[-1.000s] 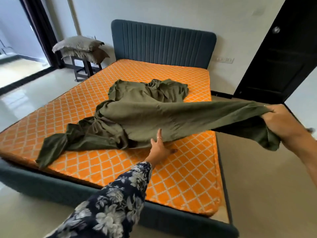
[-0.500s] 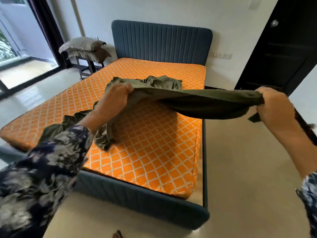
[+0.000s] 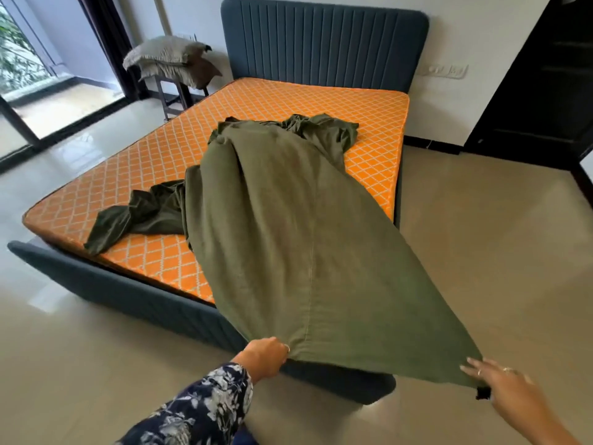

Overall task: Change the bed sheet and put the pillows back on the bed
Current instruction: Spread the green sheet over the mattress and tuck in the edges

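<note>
Pale tiled floor (image 3: 481,252) is stretching around a bed frame (image 3: 128,293) in dark blue, whose ribbed headboard (image 3: 324,43) is standing against the far wall. An orange mattress (image 3: 282,104) with a white diamond pattern is lying bare across most of its top. An olive green sheet (image 3: 288,245) is running from a bunched heap near the middle of the mattress out past the foot corner of the bed, with one loose tail trailing off to the left.

Two grey pillows (image 3: 167,59) are sitting stacked on a small dark stool (image 3: 173,91) beside the headboard, well apart from the person.

At the near edge of the sheet, the left hand (image 3: 263,356), in a floral sleeve, is gripping the hem with curled fingers. The right hand (image 3: 503,390) is holding the far corner; its upper fingers are showing straight, and how the thumb is pinching underneath cannot be told.

Judging from this, the job is at an early stage: the sheet is not yet spread or tucked, and the pillows are not yet back on the bed.
</note>
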